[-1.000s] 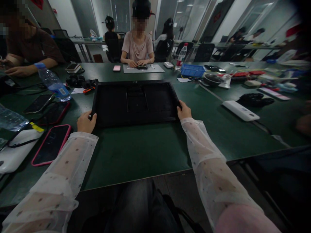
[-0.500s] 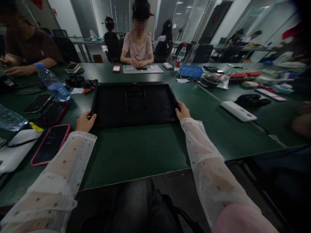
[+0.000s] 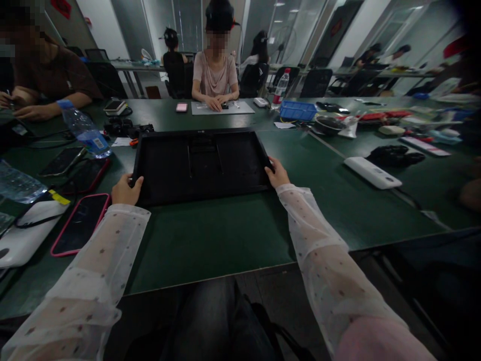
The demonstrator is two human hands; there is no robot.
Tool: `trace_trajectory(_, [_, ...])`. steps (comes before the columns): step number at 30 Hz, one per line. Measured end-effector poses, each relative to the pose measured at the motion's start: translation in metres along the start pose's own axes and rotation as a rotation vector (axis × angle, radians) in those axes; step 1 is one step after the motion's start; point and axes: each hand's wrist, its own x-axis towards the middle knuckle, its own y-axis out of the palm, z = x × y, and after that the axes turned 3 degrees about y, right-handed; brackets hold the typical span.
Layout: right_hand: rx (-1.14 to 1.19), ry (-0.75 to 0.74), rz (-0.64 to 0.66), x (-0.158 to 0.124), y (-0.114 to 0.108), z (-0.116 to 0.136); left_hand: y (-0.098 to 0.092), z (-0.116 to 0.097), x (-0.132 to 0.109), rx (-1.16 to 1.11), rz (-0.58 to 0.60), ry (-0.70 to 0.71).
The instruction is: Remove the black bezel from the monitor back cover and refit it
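A black rectangular tray [image 3: 165, 170] with a raised rim lies in front of me over the green table [image 3: 210, 240]. A slotted bracket-like part sits at the middle of its far side. My left hand [image 3: 127, 190] grips the tray's near left edge, thumb on top and fingers partly hidden behind the rim. On the opposite side, my right hand [image 3: 277, 173] is closed on the right edge. Beside my left wrist lies a phone in a pink case [image 3: 80, 224]. Sheer white star-dotted sleeves cover both forearms.
Left of the tray are a water bottle [image 3: 84, 130], a dark phone [image 3: 63, 161] and a white power bank [image 3: 28, 240]. A white power strip [image 3: 372, 172], a black bag [image 3: 396, 155] and a blue basket [image 3: 298, 110] lie to the right. A person [image 3: 215, 75] sits opposite.
Both hands have shifted the tray to the left and slightly toward me. It now covers more of the orange item by its far left corner. The grip is unchanged.
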Motion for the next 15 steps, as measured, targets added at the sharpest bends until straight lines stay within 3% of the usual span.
trace_trajectory(5, [-0.028, 0.041, 0.036, 0.0, -0.006, 0.01, -0.004, -0.004, -0.003, 0.016, 0.009, 0.011])
trace_trajectory(11, [0.257, 0.243, 0.233, 0.001, -0.019, 0.001, -0.008, -0.001, 0.002, 0.015, 0.036, 0.038])
trace_trajectory(15, [0.285, 0.256, 0.212, 0.004, -0.018, 0.005, -0.009, 0.001, 0.006, -0.016, 0.068, 0.03])
